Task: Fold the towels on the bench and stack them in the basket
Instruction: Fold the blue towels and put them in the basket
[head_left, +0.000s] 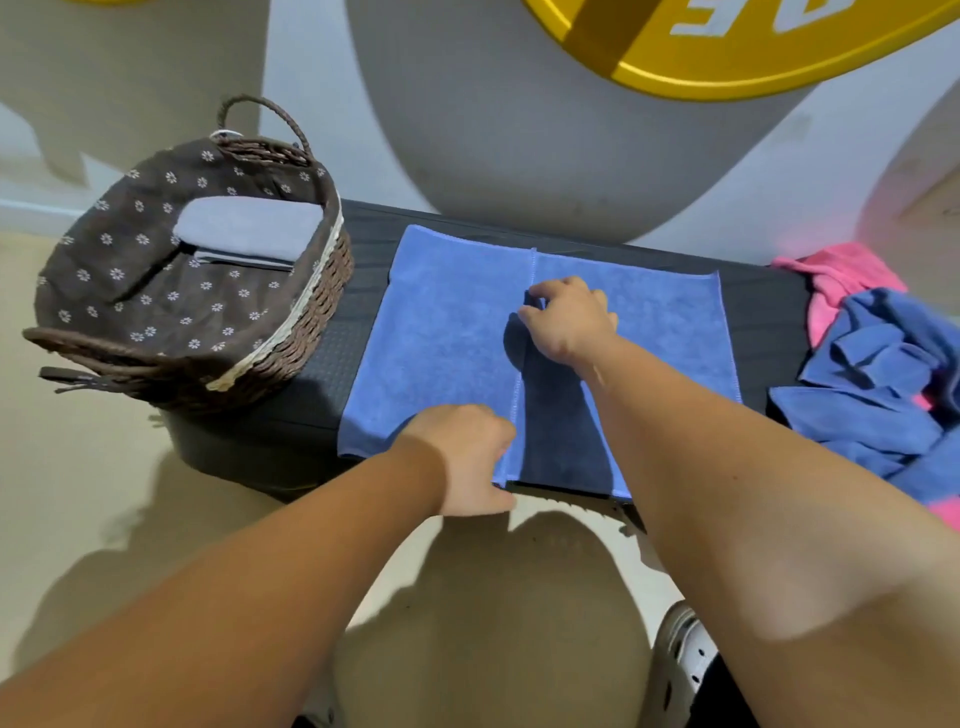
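plush blue towel (447, 332), lined wicker basket (323, 297)

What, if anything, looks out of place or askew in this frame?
The wicker basket sits at the left end of the bench, its rim reaching past the end, and it looks tilted. Nothing else stands out: the left hand and right hand pinch the blue towel along its folded edge, and the unfolded heap lies at the right.

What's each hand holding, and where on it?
Both hold the blue towel by its folded-over edge: left hand grips the near end, right hand pinches it at mid-length.
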